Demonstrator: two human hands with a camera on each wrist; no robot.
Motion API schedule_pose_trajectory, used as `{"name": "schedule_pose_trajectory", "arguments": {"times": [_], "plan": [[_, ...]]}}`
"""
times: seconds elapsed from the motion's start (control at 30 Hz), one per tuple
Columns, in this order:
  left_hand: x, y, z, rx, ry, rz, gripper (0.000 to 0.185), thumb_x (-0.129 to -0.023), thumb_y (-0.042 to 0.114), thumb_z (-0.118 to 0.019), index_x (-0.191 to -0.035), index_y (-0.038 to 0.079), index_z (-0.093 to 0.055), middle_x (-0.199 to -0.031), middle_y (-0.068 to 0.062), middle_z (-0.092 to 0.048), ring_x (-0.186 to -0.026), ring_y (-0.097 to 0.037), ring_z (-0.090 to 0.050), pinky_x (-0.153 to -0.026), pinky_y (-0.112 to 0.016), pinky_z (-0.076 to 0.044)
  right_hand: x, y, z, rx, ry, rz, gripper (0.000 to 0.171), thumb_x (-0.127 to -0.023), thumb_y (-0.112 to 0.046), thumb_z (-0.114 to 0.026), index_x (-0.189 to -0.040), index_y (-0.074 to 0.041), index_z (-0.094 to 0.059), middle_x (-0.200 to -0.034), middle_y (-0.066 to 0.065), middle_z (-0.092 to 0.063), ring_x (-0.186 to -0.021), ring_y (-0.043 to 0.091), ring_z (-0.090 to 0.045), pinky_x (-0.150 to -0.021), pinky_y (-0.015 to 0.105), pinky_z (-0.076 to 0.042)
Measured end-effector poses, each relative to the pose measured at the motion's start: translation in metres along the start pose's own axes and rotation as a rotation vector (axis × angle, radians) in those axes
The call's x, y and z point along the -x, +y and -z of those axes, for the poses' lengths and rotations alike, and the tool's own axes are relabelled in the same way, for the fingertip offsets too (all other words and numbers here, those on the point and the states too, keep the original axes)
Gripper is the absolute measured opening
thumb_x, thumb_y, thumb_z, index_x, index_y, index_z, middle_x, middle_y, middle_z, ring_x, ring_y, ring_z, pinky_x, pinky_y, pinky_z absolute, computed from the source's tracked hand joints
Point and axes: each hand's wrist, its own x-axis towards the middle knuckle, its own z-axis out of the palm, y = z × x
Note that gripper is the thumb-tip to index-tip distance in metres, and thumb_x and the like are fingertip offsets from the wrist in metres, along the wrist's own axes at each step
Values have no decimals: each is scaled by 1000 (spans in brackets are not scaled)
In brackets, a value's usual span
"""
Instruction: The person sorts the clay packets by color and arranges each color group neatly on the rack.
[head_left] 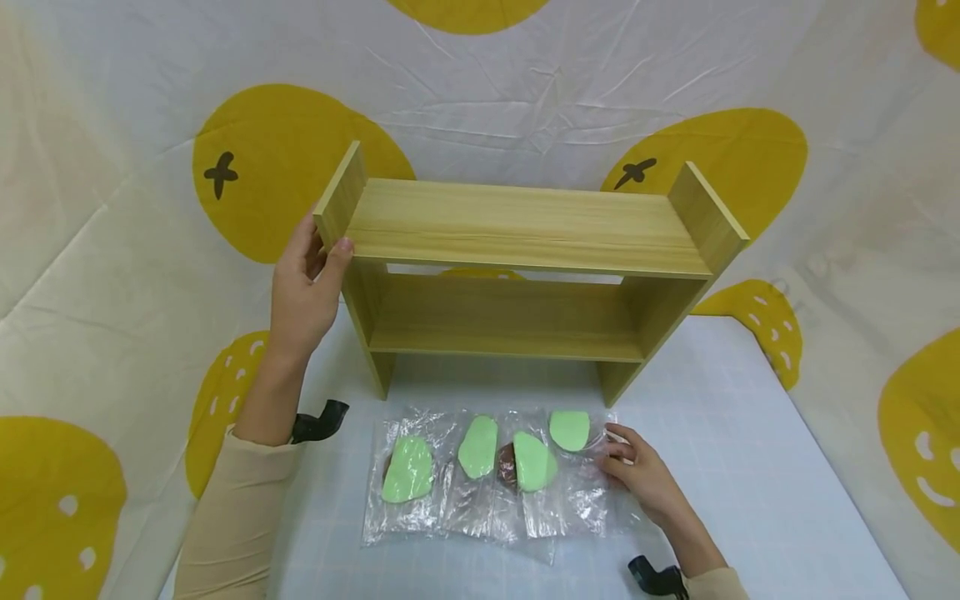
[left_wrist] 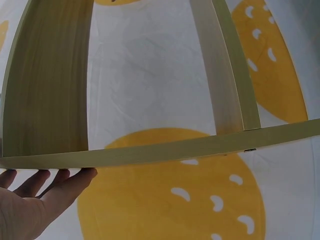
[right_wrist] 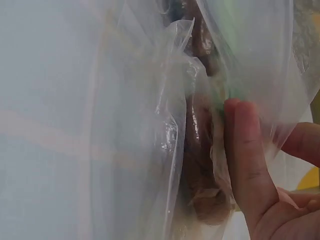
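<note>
A light wooden two-tier shelf [head_left: 525,225] stands at the back of the table. My left hand [head_left: 303,292] touches its left side panel [left_wrist: 150,155]; the fingertips [left_wrist: 60,175] meet the panel's outer side, just below the top board. In front of the shelf lies a row of clear plastic bags [head_left: 450,517], overlapping, with light green pieces [head_left: 408,468] and a brown item [head_left: 507,465] inside. My right hand [head_left: 648,479] pinches the plastic at the right end of the row. In the right wrist view, brown contents [right_wrist: 200,125] show through the film beside its fingers [right_wrist: 250,150].
The table [head_left: 712,433] has a pale checked cloth. A white backdrop [head_left: 540,100] with big yellow figures hangs close behind the shelf and along both sides. Black curved mounts [head_left: 321,421] stick out from the wrists.
</note>
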Motion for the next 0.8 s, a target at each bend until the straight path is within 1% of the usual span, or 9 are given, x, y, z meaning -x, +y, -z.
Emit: {"name": "schedule_pose_trajectory", "arguments": {"times": [0.1,0.2,0.3,0.47,0.63,0.8], "plan": [[0,0,-1,-1,5,-1,53,-101,16,-61,-151,18,-45,-145,-8,-52,-132,-23,-48,-111,-43,-38,0,2,-2,-33,2,-11,69,-91,1,-68,-150,5,-33,-115,19,-65,-85,17,-64,-69,28,-57],[0,-1,-1,-1,11,0,53,-101,16,-61,-151,18,-46,-145,-8,-52,-132,-23,-48,-111,-42,-38,-1,2,-4,-55,11,-20,67,-90,3,-68,-147,8,-35,-111,18,-66,-80,15,-63,-64,27,-56],[0,-2,-1,-2,17,0,52,-101,15,-61,-151,18,-46,-145,-7,-52,-132,-22,-49,-110,-42,-38,0,1,-5,-93,-9,-34,66,-89,4,-67,-146,10,-35,-111,17,-67,-77,14,-62,-62,26,-55],[0,-2,-1,-7,20,6,52,-101,15,-61,-151,18,-46,-146,-6,-51,-132,-22,-49,-110,-43,-39,3,-3,-4,-165,-64,-70,69,-91,3,-66,-150,8,-30,-109,15,-66,-75,14,-61,-61,23,-53],[0,-2,-1,-14,19,-2,52,-101,15,-61,-151,18,-46,-145,-6,-52,-132,-22,-49,-109,-43,-40,6,-5,-3,-216,-128,-76,73,-94,0,-64,-153,4,-22,-113,14,-66,-79,15,-63,-63,25,-54],[1,-2,-1,-16,21,-10,52,-101,14,-61,-151,18,-47,-143,-7,-54,-130,-22,-50,-108,-42,-41,8,-6,-3,-264,-144,-57,72,-95,2,-62,-154,4,-21,-120,16,-66,-88,19,-68,-71,30,-57]]}}
